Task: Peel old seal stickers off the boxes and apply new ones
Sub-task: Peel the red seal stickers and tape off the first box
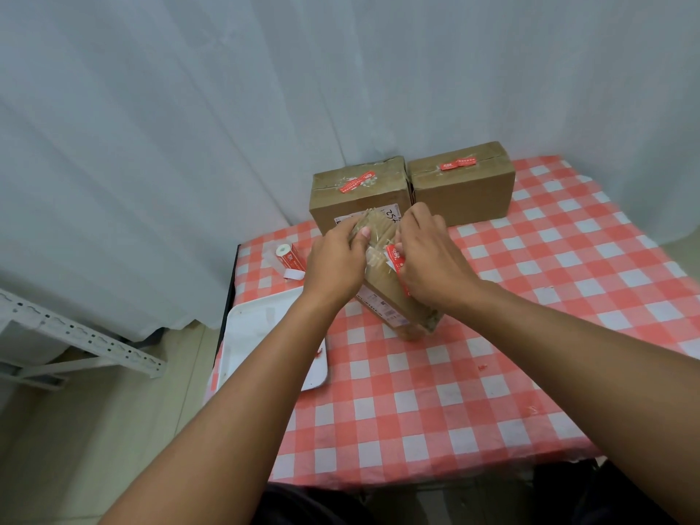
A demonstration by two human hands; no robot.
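Three cardboard boxes on checked table; nearest box point(394, 293) tilted, gripped by left hand point(333, 259). Right hand point(428, 259) pinching red seal sticker point(396, 259): thin, probably tearable; best peeled slowly from lifted edge.

The tablecloth point(492, 373) is checked in red and white. On it, the three boxes — one in the middle point(382, 297), two behind it point(356, 206) point(462, 195) — are brown cardboard, each with a red seal sticker bearing white print. At the tablecloth's left edge lies a white tray point(246, 335), and behind the tray a red-and-white sticker roll point(289, 257). The curtain point(189, 108) behind is pale grey-blue.
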